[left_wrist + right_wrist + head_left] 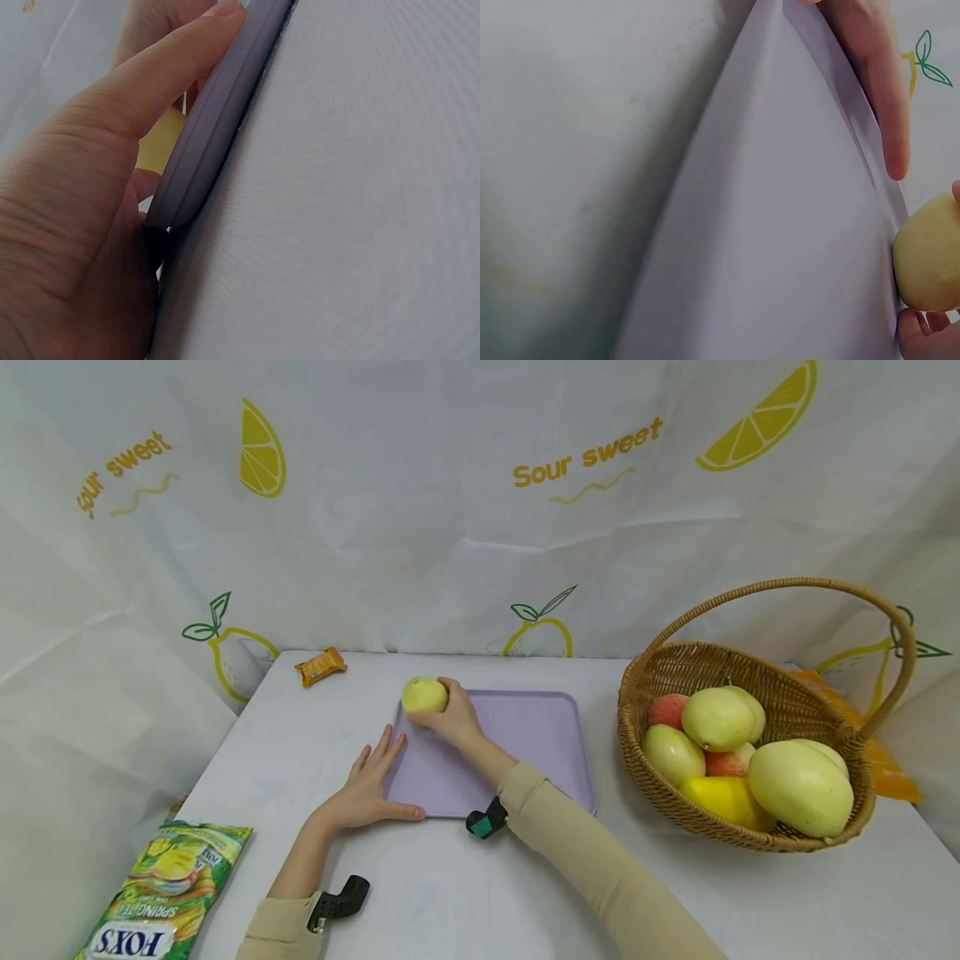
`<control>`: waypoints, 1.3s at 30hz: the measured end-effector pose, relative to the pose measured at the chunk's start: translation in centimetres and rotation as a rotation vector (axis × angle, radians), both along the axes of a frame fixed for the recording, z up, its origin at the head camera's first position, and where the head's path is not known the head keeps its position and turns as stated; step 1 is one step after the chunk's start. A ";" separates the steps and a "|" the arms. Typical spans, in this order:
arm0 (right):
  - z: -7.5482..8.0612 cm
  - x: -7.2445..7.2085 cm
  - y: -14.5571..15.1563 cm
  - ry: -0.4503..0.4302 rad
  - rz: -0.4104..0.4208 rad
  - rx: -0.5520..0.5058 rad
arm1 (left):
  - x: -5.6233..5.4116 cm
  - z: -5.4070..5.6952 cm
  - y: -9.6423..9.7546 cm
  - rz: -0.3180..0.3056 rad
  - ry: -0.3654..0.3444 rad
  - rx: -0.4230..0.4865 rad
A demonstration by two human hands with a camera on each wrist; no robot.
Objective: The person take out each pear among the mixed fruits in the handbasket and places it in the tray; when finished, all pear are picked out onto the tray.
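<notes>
A round pale yellow-green fruit [423, 696] is over the far left corner of a lilac tray [528, 727], gripped by my right hand [453, 718] between thumb and fingers. The right wrist view shows the same fruit [928, 255] right at the tray's rim. My left hand [369, 789] spans the tray's near left corner with fingers straight and spread. In the left wrist view its thumb [176, 64] lies along the tray's edge [206, 142]. Its other fingers reach along the tray's left side.
On the right stands a wicker basket [633, 760] with a tall handle, holding several green, yellow and reddish fruits. An orange packet [892, 768] lies partly behind it. A small orange wrapped snack [321, 667] lies back left, and a green FOX'S bag [168, 885] front left.
</notes>
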State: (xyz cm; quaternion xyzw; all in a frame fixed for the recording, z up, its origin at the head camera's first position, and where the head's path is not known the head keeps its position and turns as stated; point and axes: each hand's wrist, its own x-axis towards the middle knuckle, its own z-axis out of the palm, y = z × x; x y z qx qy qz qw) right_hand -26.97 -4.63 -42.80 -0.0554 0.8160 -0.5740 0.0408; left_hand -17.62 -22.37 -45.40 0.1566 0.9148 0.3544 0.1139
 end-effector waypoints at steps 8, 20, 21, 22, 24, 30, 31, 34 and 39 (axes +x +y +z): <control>-0.2 0.5 1.1 -0.040 -0.019 -0.070 | -0.1 -0.2 0.0 0.006 -0.002 -0.020; -0.2 2.1 3.3 -0.095 -0.008 -0.091 | -0.1 -0.2 0.1 0.002 -0.001 -0.013; -0.3 2.2 3.5 -0.099 -0.004 -0.092 | -0.1 -0.2 0.1 0.003 -0.003 -0.015; -0.3 2.4 3.7 -0.103 0.000 -0.094 | -0.1 -0.2 0.1 0.003 -0.003 -0.018; -0.2 2.7 4.2 -0.108 0.006 -0.105 | -0.1 -0.2 0.1 0.003 0.001 -0.019; -0.2 3.8 5.7 -0.114 0.012 -0.146 | 0.0 -0.1 0.2 0.006 0.011 -0.002; -0.3 4.0 6.0 -0.117 0.016 -0.155 | 0.0 -0.2 0.2 0.006 0.012 -0.004; -0.3 4.6 6.9 -0.121 0.032 -0.177 | -0.1 -0.4 0.1 -0.003 0.024 -0.010; -0.2 5.8 8.6 -0.131 0.057 -0.165 | -0.1 -0.6 0.0 -0.010 0.036 -0.009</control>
